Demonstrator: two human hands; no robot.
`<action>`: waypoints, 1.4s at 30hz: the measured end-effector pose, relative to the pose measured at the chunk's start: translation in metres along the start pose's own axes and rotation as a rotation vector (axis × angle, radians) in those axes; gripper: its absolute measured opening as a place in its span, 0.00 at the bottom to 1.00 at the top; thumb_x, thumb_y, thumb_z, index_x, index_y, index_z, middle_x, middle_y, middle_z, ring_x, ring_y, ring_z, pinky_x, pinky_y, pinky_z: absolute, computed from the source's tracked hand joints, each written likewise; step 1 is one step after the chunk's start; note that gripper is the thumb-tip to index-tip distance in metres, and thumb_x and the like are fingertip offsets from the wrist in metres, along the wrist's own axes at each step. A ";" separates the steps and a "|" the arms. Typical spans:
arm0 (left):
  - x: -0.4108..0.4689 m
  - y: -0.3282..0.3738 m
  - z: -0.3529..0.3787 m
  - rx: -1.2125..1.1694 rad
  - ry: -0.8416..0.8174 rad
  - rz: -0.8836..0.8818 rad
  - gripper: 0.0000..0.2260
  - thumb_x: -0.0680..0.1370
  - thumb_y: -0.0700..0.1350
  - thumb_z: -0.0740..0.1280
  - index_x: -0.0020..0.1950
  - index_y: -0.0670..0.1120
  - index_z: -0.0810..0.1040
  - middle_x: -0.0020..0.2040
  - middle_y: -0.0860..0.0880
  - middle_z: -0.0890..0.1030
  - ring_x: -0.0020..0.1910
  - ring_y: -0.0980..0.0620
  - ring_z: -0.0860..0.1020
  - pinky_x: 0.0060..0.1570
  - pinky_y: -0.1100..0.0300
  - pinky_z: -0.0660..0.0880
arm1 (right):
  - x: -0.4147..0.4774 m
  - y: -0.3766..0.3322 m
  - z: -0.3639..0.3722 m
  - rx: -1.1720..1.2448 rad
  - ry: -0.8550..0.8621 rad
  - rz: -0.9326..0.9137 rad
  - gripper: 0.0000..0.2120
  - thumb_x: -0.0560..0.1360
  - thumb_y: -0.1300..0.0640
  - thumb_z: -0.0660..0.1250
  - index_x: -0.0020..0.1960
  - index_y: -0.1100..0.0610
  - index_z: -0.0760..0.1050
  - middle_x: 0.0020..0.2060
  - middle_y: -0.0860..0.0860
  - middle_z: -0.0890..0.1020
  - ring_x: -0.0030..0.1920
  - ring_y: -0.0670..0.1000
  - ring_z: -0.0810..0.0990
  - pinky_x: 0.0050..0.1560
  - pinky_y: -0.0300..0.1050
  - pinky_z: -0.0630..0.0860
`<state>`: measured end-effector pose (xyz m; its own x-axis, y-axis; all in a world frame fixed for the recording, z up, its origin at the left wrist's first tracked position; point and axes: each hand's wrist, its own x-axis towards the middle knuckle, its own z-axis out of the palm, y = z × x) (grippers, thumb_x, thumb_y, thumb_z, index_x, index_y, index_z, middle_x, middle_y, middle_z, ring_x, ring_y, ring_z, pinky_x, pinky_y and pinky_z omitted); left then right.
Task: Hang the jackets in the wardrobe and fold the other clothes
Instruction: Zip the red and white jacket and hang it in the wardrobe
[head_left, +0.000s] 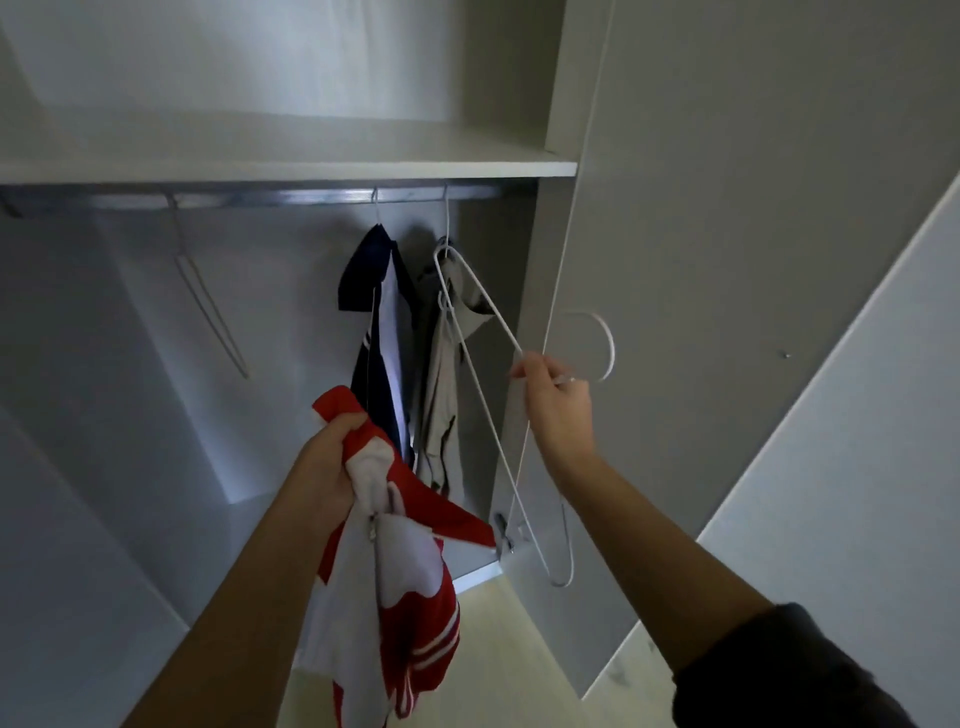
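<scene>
Overhead, white wardrobe shelf (291, 169) w/ metal rail (291, 197) — pale floor (519, 649) below

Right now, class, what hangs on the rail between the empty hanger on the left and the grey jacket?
A navy and white jacket hangs there, close beside the grey jacket; the head view shows it.

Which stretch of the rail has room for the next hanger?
Widest bare stretch of rail: between the empty hanger and the navy jacket. Crowded at the right end, where navy jacket and grey garment hang close beside the side panel. Right hand holds the spare hanger in front of them; left hand grips the red jacket.
</scene>
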<state>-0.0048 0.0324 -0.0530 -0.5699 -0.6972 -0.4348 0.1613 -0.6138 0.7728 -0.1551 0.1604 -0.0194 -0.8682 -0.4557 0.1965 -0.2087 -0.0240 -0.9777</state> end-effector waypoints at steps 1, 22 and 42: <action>-0.005 -0.006 0.008 -0.015 0.008 0.006 0.09 0.81 0.43 0.60 0.56 0.39 0.75 0.48 0.42 0.77 0.48 0.46 0.77 0.62 0.50 0.72 | -0.001 -0.004 -0.009 0.005 0.027 -0.010 0.15 0.79 0.58 0.60 0.35 0.56 0.74 0.24 0.47 0.69 0.27 0.46 0.67 0.32 0.42 0.64; -0.028 0.027 0.061 -0.006 -0.026 0.207 0.08 0.80 0.44 0.61 0.52 0.41 0.77 0.49 0.43 0.80 0.46 0.47 0.79 0.56 0.52 0.74 | -0.076 0.061 -0.056 0.265 -0.325 0.099 0.19 0.82 0.55 0.52 0.33 0.57 0.66 0.24 0.50 0.65 0.27 0.48 0.62 0.26 0.35 0.63; -0.019 0.057 0.016 0.382 0.177 0.454 0.03 0.74 0.40 0.67 0.46 0.44 0.74 0.42 0.46 0.78 0.41 0.50 0.78 0.38 0.58 0.75 | -0.100 0.065 -0.014 0.020 -0.392 0.104 0.20 0.82 0.53 0.54 0.31 0.52 0.65 0.24 0.46 0.67 0.27 0.46 0.66 0.31 0.38 0.65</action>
<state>0.0022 0.0167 0.0066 -0.3643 -0.9287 -0.0688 0.0376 -0.0885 0.9954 -0.0884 0.2169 -0.1018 -0.6457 -0.7615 0.0567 -0.1166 0.0250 -0.9929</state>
